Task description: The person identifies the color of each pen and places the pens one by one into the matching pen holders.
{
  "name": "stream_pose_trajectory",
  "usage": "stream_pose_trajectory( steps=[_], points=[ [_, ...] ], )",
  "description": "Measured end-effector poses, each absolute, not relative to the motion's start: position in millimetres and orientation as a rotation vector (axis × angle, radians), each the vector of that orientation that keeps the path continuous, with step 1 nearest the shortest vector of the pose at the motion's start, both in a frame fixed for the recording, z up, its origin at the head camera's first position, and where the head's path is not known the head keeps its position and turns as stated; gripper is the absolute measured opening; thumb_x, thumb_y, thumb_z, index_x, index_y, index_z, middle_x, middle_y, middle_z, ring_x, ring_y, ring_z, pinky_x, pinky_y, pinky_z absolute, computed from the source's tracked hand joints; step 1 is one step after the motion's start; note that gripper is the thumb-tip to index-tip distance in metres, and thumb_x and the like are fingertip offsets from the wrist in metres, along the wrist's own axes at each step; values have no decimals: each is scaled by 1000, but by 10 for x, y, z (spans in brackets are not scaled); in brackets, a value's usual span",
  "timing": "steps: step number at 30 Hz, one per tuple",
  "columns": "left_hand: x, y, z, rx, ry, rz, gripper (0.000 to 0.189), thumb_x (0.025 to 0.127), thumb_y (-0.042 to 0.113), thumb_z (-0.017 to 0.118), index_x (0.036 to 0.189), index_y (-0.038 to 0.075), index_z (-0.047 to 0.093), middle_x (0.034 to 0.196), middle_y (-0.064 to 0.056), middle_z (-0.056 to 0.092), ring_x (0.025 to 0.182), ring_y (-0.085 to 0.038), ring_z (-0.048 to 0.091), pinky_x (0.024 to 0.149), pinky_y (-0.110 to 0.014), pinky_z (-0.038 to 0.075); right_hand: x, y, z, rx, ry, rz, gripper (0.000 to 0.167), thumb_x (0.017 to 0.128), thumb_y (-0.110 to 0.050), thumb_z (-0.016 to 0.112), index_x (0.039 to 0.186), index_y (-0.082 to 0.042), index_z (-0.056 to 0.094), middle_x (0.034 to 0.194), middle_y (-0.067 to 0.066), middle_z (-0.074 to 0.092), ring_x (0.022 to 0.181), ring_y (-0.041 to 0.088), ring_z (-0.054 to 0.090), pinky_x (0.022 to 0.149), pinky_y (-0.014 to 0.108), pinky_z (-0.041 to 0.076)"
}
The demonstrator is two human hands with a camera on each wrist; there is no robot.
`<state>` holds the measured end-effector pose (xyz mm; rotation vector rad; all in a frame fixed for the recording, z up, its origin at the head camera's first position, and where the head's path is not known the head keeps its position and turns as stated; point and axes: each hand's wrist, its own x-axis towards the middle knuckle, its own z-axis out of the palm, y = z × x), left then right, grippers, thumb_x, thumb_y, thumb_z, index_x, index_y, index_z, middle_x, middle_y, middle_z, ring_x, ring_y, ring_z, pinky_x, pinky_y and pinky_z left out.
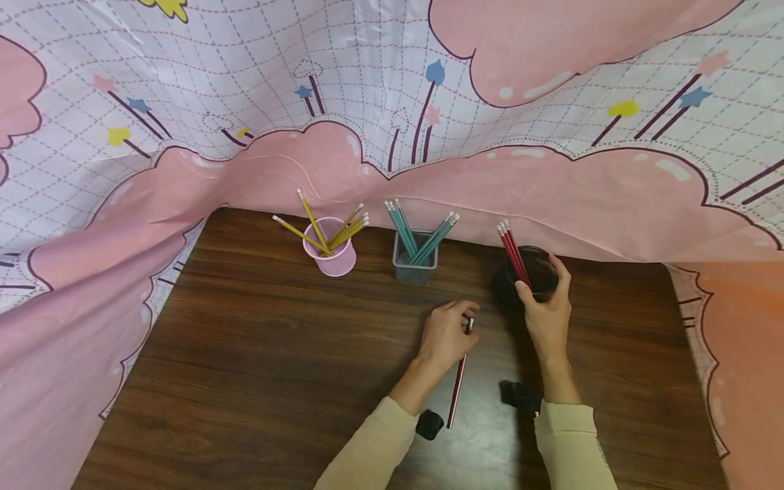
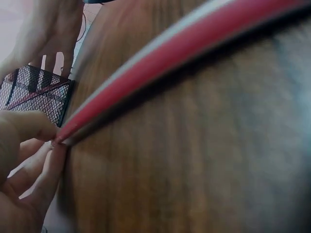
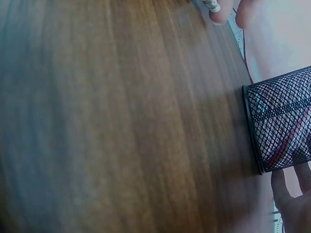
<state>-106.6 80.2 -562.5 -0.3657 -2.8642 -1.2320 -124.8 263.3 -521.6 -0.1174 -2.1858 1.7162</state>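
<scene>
My left hand [image 1: 444, 333] pinches a red pencil [image 1: 458, 391] near its eraser end, and the rest of the pencil slants toward the front of the table. In the left wrist view the thumb and fingertips meet on the pencil's end, low over the wood. My right hand [image 1: 548, 316] grips a black mesh pencil cup [image 1: 505, 288], thumb on the near side and fingers round the right side. Several red pencils [image 1: 513, 250] with white erasers lean to the left inside this cup. The right wrist view shows the mesh wall [image 3: 277, 121] with fingers [image 3: 279, 187] against it.
A pink cup [image 1: 337, 265] with several yellow pencils stands at the back left. Right of it is a grey square holder [image 1: 413, 274] with several teal pencils. Patterned cloth [image 1: 392, 182] hangs behind the brown wooden table [image 1: 263, 354]. Black wrist devices [image 1: 430, 425] sit by both sleeves.
</scene>
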Motion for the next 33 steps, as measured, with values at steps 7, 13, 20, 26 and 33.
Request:
stream_pose_trajectory(
  steps=[7, 13, 20, 26, 33],
  points=[
    [-1047, 763, -5659, -363, -2764, -1380, 43, 69, 2, 77, 108, 17, 72, 90, 8, 72, 78, 1, 66, 71, -9, 48, -1250, 2633, -5236, -107, -2188, 1693, 70, 89, -8, 74, 149, -11, 39, 139, 22, 53, 121, 43, 53, 97, 31, 44],
    [-1037, 750, -5653, -329, -2727, -1476, 43, 71, 1, 77, 110, 17, 71, 93, 8, 72, 76, 1, 66, 67, -8, 48, -1246, 2617, -5234, -118, -2192, 1709, 70, 89, -7, 74, 150, -12, 39, 140, 22, 53, 120, 44, 53, 97, 31, 45],
    [-1055, 747, -5583, -291, -2641, -1594, 42, 75, 0, 76, 113, 17, 71, 97, 8, 73, 71, -1, 66, 63, -9, 49, -1254, 2607, -5219, -134, -2201, 1697, 70, 90, -8, 73, 150, -12, 38, 141, 21, 52, 120, 43, 53, 95, 29, 44],
    [-1106, 755, -5509, -282, -2598, -1607, 41, 76, 3, 77, 114, 20, 71, 98, 10, 73, 70, 2, 65, 63, -9, 49, -1262, 2612, -5229, -127, -2204, 1689, 70, 90, -9, 73, 150, -12, 38, 140, 21, 52, 119, 44, 54, 94, 28, 45],
    [-1264, 789, -5275, -373, -2537, -1605, 41, 80, 4, 78, 117, 20, 68, 102, 7, 71, 72, 5, 64, 63, -9, 49, -1259, 2618, -5234, -123, -2199, 1683, 69, 90, -8, 73, 149, -11, 38, 140, 22, 52, 120, 44, 53, 94, 28, 45]
  ],
)
